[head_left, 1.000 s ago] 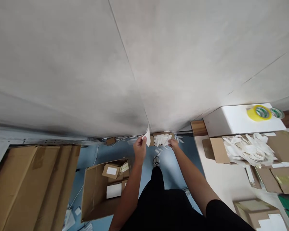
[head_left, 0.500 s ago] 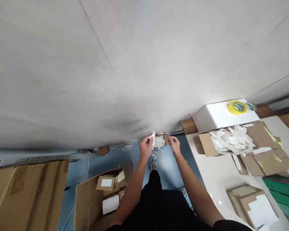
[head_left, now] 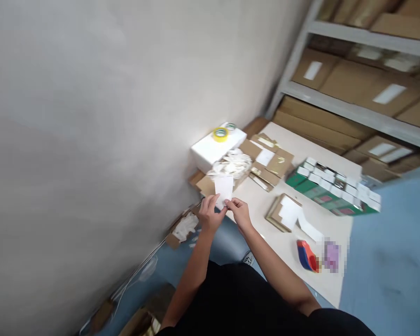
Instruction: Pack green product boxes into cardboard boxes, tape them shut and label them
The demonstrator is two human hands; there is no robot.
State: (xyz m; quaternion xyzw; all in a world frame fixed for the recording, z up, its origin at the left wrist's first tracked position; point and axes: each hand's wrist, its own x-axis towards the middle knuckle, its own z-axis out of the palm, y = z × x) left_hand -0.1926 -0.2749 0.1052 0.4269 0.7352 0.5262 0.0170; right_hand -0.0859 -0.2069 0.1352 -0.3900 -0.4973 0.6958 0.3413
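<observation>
A small white paper slip (head_left: 224, 187) is held up in front of me by both hands. My left hand (head_left: 210, 215) pinches its lower left side between thumb and fingers. At the lower right corner, my right hand (head_left: 240, 213) grips it too, its fingertips close to the left thumb. Just beyond the slip, an open cardboard box (head_left: 206, 185) full of crumpled white paper strips (head_left: 233, 163) stands on the white table (head_left: 252, 198).
Beyond are a white box (head_left: 210, 148) with a yellow tape roll (head_left: 220, 134), flattened cardboard (head_left: 278, 163), green cartons (head_left: 331, 191), a cardboard box with white paper (head_left: 280, 214) and a red-blue object (head_left: 306, 256). Shelves (head_left: 357, 105) stand right. A scrap box (head_left: 185, 227) sits on the floor.
My view has swung right, toward the table and shelves. My hands, apart before with the slip in the left one, have come together, and the right now holds the slip too.
</observation>
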